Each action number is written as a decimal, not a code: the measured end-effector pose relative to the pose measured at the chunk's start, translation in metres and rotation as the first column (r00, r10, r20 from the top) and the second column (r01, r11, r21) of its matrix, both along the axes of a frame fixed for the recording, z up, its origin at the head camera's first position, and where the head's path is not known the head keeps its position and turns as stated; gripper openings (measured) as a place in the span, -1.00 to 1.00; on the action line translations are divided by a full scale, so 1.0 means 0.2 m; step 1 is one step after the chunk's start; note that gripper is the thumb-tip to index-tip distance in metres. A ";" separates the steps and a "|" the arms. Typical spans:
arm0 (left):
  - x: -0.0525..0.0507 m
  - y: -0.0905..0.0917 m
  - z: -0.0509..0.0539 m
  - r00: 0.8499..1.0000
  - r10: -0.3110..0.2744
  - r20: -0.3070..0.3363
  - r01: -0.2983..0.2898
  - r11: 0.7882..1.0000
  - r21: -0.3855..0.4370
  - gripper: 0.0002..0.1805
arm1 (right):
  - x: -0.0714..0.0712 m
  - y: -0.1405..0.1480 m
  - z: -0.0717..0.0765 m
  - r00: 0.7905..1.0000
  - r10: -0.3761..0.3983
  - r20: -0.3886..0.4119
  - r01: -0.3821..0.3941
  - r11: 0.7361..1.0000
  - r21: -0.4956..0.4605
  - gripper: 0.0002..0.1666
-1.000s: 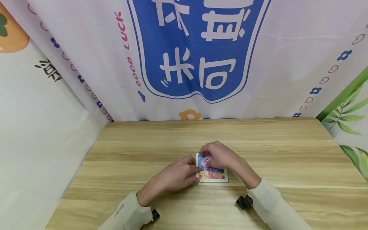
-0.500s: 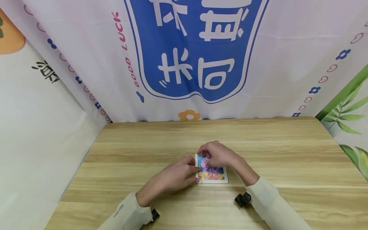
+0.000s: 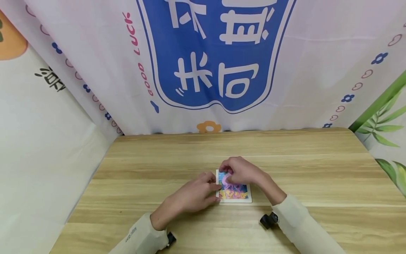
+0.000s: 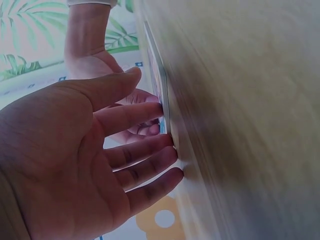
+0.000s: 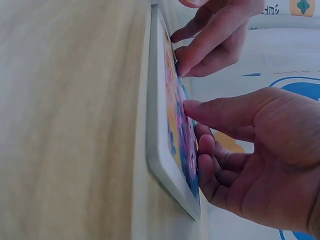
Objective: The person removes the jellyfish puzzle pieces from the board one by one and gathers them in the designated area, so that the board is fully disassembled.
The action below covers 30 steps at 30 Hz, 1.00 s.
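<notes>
A flat, white-bordered picture board [image 3: 235, 200] lies on the wooden table. Its face shows a pink octopus over blue and yellow; it might be a puzzle, but no seams are clear. My left hand [image 3: 194, 193] is at its left edge, fingers extended and fingertips touching the edge and tabletop. In the left wrist view, those fingers [image 4: 142, 150] are spread and mostly straight. Over the board's upper part, my right hand [image 3: 242, 171] has bent fingers. In the right wrist view, its thumb [image 5: 225, 111] touches the picture; whether thumb and fingers pinch any part is hidden.
The wooden table [image 3: 142, 158] reaches back to a printed curtain [image 3: 317, 70] with a blue emblem. A white cloth [image 3: 41, 148] hangs at the left. Black wrist cameras [image 3: 269, 221] stick out under both sleeves.
Both hands and the board stay almost in place, apart from a slight camera shift. Under the right thumb the octopus's eye, visible earlier, no longer shows clearly.
</notes>
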<state>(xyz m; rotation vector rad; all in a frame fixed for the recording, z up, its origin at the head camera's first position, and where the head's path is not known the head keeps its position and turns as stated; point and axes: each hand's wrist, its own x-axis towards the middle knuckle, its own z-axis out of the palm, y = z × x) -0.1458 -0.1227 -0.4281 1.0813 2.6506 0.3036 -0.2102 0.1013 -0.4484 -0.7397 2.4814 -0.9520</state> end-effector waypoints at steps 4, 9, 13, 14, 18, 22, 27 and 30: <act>0.01 0.00 -0.01 1.000 0.003 -0.005 -0.003 1.000 -0.003 -0.53 | 0.01 0.00 0.00 1.000 -0.007 -0.007 0.007 1.000 0.004 -0.61; 0.01 0.00 -0.01 1.000 0.004 -0.006 -0.004 1.000 -0.005 -0.52 | 0.02 -0.01 0.00 0.999 -0.022 -0.032 0.023 1.000 0.016 -0.64; 0.01 0.00 -0.02 1.000 0.004 -0.006 -0.004 1.000 -0.009 -0.51 | 0.03 0.00 0.00 0.998 -0.031 -0.059 0.032 0.999 0.028 -0.67; 0.01 0.00 -0.02 1.000 0.004 -0.007 -0.004 1.000 -0.011 -0.51 | 0.03 0.00 0.00 0.997 -0.032 -0.066 0.034 0.999 0.030 -0.67; 0.01 0.00 -0.02 1.000 0.005 -0.011 -0.005 1.000 -0.018 -0.50 | 0.03 0.00 -0.01 0.995 -0.034 -0.091 0.036 0.999 0.030 -0.67; 0.01 0.00 -0.02 1.000 0.006 -0.014 -0.006 1.000 -0.022 -0.50 | 0.03 -0.01 -0.01 0.993 -0.032 -0.111 0.034 0.999 0.021 -0.67; 0.01 0.00 -0.02 1.000 0.007 -0.017 -0.007 1.000 -0.021 -0.50 | 0.04 -0.01 0.00 0.994 -0.034 -0.106 0.036 0.999 0.020 -0.70; 0.01 0.00 -0.02 1.000 0.006 -0.022 -0.006 1.000 -0.020 -0.50 | 0.04 -0.01 0.00 0.993 -0.034 -0.112 0.037 0.999 0.025 -0.74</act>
